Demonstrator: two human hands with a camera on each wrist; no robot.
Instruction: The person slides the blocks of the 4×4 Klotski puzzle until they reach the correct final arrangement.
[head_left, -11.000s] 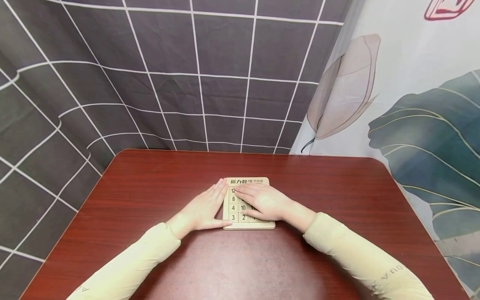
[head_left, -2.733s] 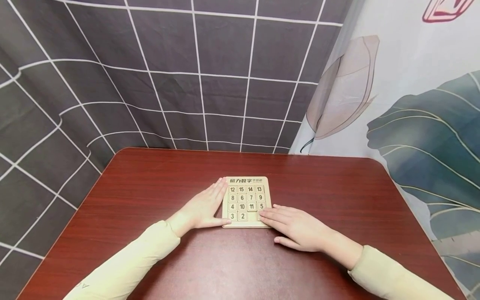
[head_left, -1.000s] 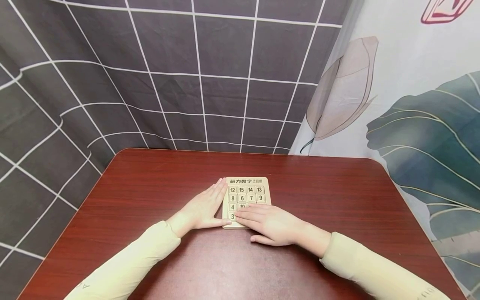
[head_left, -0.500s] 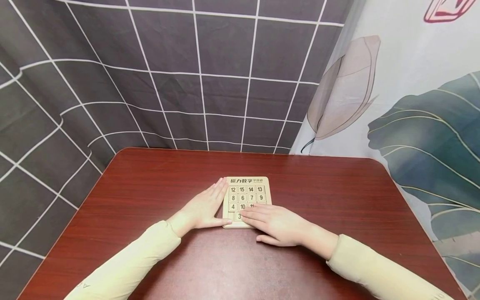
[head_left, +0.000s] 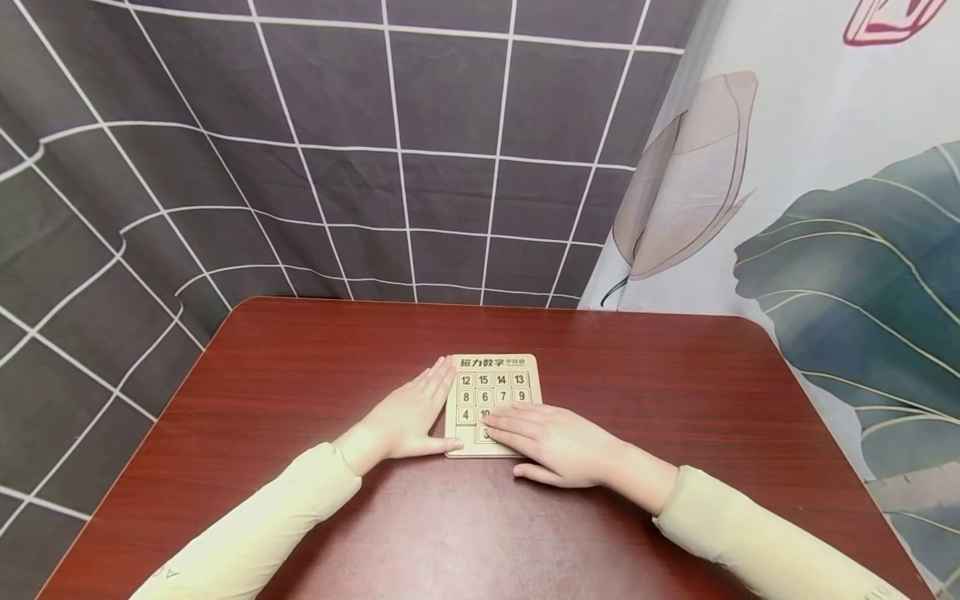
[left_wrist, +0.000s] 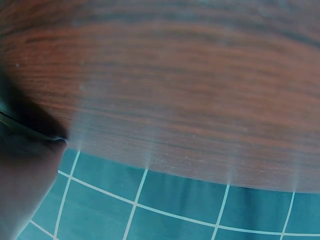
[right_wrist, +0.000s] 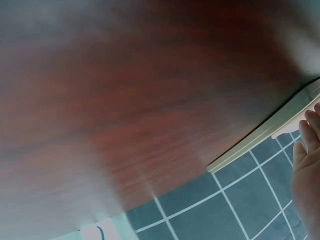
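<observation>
A pale wooden number sliding puzzle (head_left: 487, 452) lies flat on the table in the head view. My left hand (head_left: 401, 419) rests along its left side, fingers straight and thumb on the lower left corner. Across the lower right of the board lies my right hand (head_left: 562, 446), palm down with straight fingers. Its fingertips touch the tile marked 3 (head_left: 485, 434), partly covering it in the bottom row's second slot. The bottom left slot is bare. Other lower tiles are hidden under the fingers. In the right wrist view, the board's edge (right_wrist: 260, 133) shows beside a hand.
The dark red wooden table (head_left: 337, 342) has rounded far corners. Behind it hangs a grey curtain (head_left: 450, 192) with a white grid. A white curtain with leaf prints (head_left: 862, 250) hangs at the right.
My right hand has come down from the upper tiles, gone to the bottom right, then left. The 3 tile has slid right from the bottom left slot. My left hand stays in place.
</observation>
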